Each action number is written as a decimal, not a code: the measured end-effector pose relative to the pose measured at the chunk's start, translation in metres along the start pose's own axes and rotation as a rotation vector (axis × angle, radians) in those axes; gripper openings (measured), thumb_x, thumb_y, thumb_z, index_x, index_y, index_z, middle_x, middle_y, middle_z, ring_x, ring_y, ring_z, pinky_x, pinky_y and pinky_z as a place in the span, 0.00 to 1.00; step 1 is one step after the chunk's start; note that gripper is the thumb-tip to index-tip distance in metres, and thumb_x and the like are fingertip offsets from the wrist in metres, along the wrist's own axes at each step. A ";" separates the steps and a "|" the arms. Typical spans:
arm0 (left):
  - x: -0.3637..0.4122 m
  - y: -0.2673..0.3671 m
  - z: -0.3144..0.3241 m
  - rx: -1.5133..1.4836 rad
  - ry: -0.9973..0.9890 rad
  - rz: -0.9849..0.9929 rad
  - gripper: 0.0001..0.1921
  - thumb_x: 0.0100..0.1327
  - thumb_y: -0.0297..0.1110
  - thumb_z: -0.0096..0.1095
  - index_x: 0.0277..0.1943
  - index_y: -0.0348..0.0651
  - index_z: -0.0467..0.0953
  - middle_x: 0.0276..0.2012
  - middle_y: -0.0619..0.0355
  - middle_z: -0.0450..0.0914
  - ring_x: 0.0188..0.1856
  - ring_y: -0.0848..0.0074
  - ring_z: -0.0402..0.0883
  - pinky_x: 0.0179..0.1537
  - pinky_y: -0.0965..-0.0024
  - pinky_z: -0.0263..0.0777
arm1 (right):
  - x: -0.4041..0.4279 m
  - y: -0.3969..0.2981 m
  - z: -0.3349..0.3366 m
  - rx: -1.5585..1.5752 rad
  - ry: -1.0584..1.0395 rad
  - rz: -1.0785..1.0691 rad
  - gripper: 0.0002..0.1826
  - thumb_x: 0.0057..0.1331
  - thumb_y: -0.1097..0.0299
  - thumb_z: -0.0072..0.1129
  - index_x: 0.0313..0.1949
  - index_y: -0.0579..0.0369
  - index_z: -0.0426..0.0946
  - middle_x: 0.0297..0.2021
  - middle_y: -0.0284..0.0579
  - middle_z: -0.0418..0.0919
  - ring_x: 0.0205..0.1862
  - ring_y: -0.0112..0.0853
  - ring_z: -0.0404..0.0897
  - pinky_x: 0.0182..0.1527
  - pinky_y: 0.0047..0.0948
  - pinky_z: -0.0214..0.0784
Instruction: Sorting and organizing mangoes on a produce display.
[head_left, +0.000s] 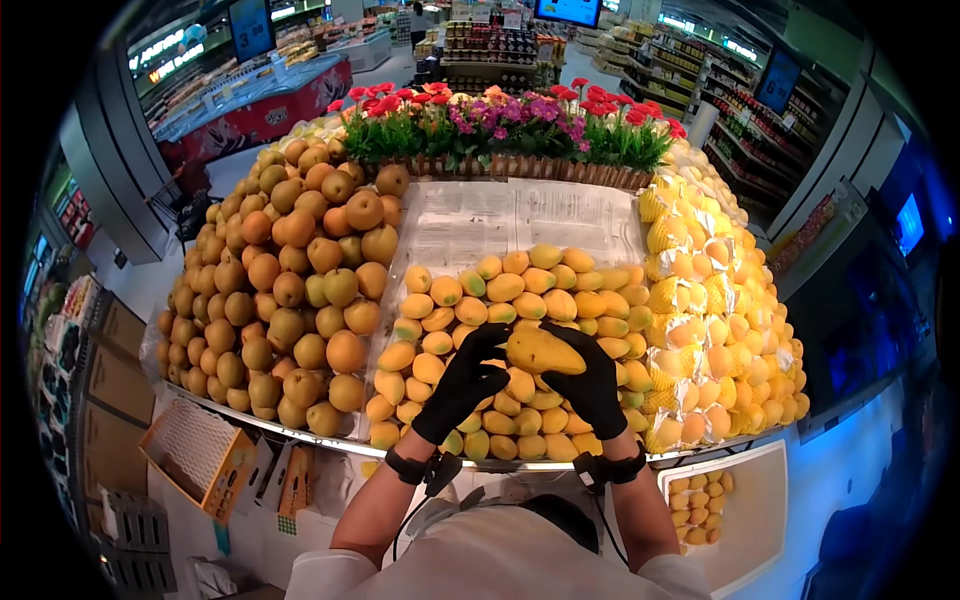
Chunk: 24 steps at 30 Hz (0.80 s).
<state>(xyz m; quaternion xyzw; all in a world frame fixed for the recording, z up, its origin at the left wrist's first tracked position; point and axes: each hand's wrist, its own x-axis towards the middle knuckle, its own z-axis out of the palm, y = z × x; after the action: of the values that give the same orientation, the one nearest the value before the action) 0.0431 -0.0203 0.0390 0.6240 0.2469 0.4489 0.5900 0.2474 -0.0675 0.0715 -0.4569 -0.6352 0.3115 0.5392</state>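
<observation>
Both hands wear black gloves and reach over a sloping bed of yellow mangoes (504, 288), some tinged green. My right hand (589, 375) grips one larger mango (545, 352) from its right side, thumb below and fingers above. My left hand (471, 375) is at the left end of that mango, thumb and fingers apart in a curve; whether a fingertip touches it is hard to tell. Above the mango bed, printed paper sheets (465, 217) line the display.
Brown round pears (285, 289) are heaped at left, and fruit in yellow foam nets (682, 330) at right. A picket planter of flowers (510, 166) borders the back. Below the edge lie an orange carton (199, 457) and a white foam box (757, 510) holding more yellow fruit.
</observation>
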 end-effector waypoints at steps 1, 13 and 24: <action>-0.003 0.007 -0.001 0.053 -0.024 0.011 0.32 0.55 0.27 0.65 0.63 0.44 0.60 0.60 0.57 0.66 0.56 0.73 0.70 0.53 0.69 0.69 | -0.001 -0.002 0.004 0.002 -0.010 0.005 0.32 0.49 0.76 0.69 0.55 0.58 0.70 0.51 0.43 0.76 0.51 0.30 0.76 0.52 0.29 0.69; -0.028 0.014 -0.028 0.277 -0.003 -0.036 0.35 0.47 0.31 0.75 0.59 0.39 0.66 0.52 0.56 0.74 0.53 0.73 0.74 0.55 0.69 0.68 | 0.007 -0.026 0.032 -0.061 -0.284 0.105 0.32 0.54 0.72 0.68 0.58 0.54 0.67 0.52 0.43 0.75 0.51 0.29 0.76 0.52 0.29 0.70; -0.061 -0.019 -0.041 0.040 0.017 -0.172 0.15 0.62 0.34 0.57 0.51 0.40 0.69 0.43 0.55 0.77 0.46 0.70 0.76 0.50 0.66 0.69 | 0.014 -0.019 0.056 0.091 -0.380 0.531 0.32 0.58 0.76 0.61 0.62 0.56 0.61 0.48 0.44 0.76 0.36 0.24 0.78 0.38 0.22 0.74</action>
<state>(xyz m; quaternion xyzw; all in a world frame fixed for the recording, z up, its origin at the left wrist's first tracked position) -0.0169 -0.0466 -0.0001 0.6082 0.3135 0.3970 0.6117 0.1881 -0.0569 0.0813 -0.5156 -0.5685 0.5491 0.3308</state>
